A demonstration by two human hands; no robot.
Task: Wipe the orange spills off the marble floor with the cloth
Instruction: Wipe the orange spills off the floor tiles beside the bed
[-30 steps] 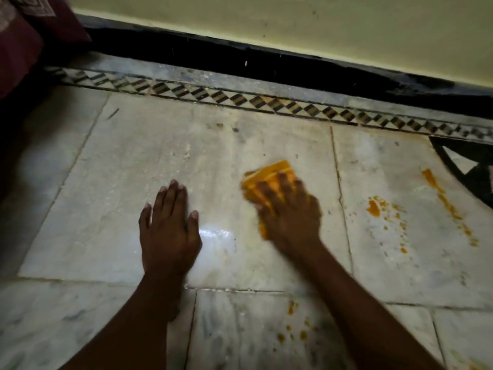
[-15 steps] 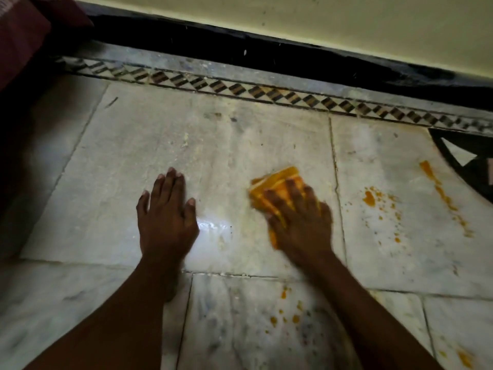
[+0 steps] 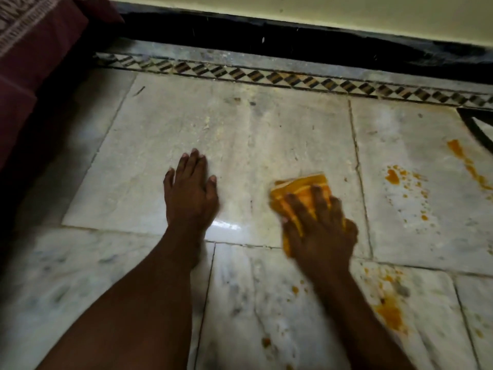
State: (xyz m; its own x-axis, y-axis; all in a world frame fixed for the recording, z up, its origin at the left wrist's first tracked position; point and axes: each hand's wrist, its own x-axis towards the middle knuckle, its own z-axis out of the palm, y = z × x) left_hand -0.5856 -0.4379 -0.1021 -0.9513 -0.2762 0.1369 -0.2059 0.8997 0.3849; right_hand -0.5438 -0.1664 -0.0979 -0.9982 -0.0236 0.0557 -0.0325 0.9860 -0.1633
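Orange puddle (image 3: 390,313) and droplets lie nearest, on the near marble slab (image 3: 280,303) beside the right forearm. Beyond them the right hand (image 3: 318,225) presses the folded orange cloth (image 3: 298,186) flat under spread fingers, while the left hand (image 3: 190,194) lies open on the floor as a prop. Best to sweep toward the spatter (image 3: 405,188) and streak (image 3: 466,164) with firm pressure, refolding the stained cloth. Farther off run the diamond border (image 3: 266,73) and black skirting (image 3: 293,38); maroon fabric (image 3: 34,49) sits far left, obstructing nothing.

We see pale marble floor slabs (image 3: 165,161), a diamond-patterned inlay border (image 3: 266,74) beyond the hand, a black skirting (image 3: 266,36) under a cream wall (image 3: 320,9), and maroon fabric (image 3: 34,49) far left.
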